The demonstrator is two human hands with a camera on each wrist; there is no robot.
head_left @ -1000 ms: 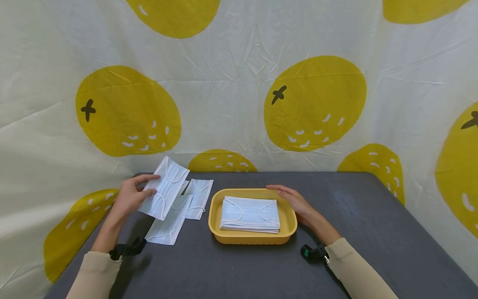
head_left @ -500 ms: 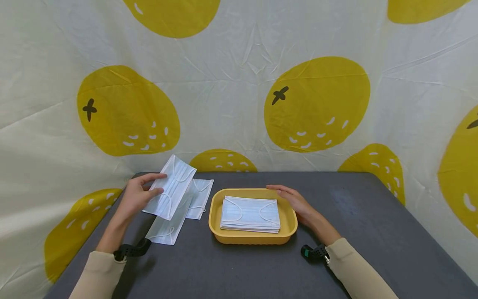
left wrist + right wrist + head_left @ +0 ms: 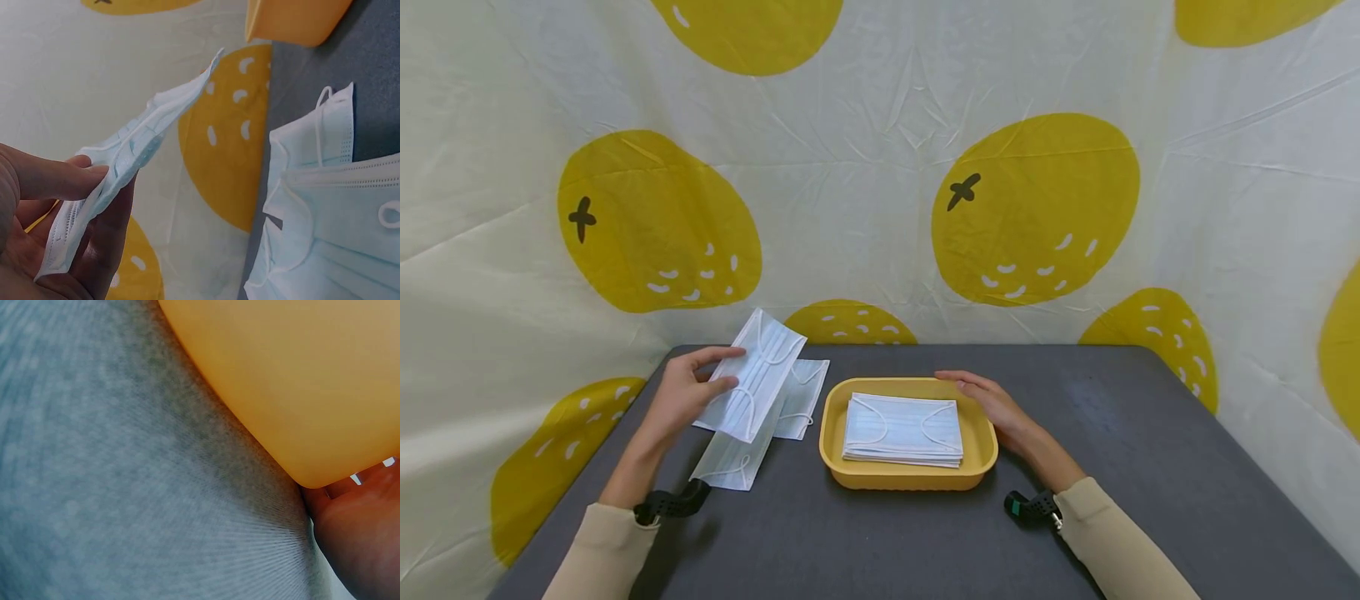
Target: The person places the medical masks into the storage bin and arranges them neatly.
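Observation:
My left hand pinches a pale blue face mask between thumb and fingers and holds it tilted above the table's left side; the left wrist view shows this mask edge-on in the fingers. Beneath it two more masks lie flat on the grey table. A yellow tray in the middle holds a neat stack of masks. My right hand rests with straight fingers against the tray's right rim; the right wrist view shows the tray wall close up.
The dark grey table is bounded behind and on both sides by a white cloth printed with big yellow fruits. Black wrist straps sit on both beige sleeves.
My left hand has carried the held mask a little to the right and upward, nearer the tray. The right hand and the tray have not moved.

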